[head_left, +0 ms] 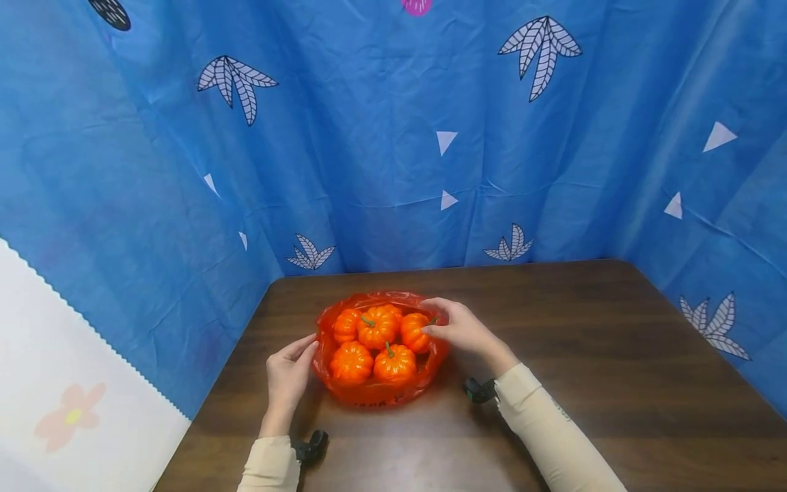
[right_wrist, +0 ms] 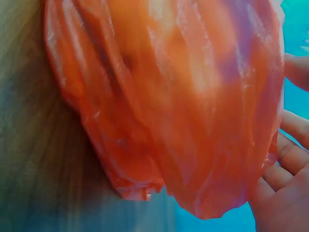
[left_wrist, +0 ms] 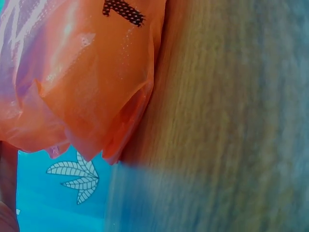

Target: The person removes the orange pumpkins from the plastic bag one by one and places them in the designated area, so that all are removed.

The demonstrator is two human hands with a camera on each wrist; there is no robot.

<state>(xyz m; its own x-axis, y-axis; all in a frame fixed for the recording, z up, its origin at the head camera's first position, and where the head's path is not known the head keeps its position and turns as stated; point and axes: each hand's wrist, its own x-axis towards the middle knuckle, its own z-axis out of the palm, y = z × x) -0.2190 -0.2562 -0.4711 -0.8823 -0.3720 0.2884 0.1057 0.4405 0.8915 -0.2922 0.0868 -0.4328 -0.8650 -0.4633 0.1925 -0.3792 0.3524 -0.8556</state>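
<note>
A red plastic bag (head_left: pixel 369 395) sits on the table, its mouth spread wide around several small orange pumpkins (head_left: pixel 378 328) with green stems. My left hand (head_left: pixel 287 379) pinches the bag's left rim between thumb and fingers. At the right rim is my right hand (head_left: pixel 461 329), its thumb and fingers spread apart around the stem side of the rightmost pumpkin (head_left: pixel 414 333). In the right wrist view, that hand's loosely extended fingers (right_wrist: pixel 289 150) lie along the bag, the tips hidden behind the plastic. Dark printing (left_wrist: pixel 124 10) marks the bag's near side.
The brown wooden table (head_left: pixel 584 383) extends to the right of the bag. Blue patterned curtains (head_left: pixel 393 137) hang behind it and at both sides. A white cloth (head_left: pixel 80 369) with a flower hangs at the left. Each wrist carries a small black camera (head_left: pixel 312 447).
</note>
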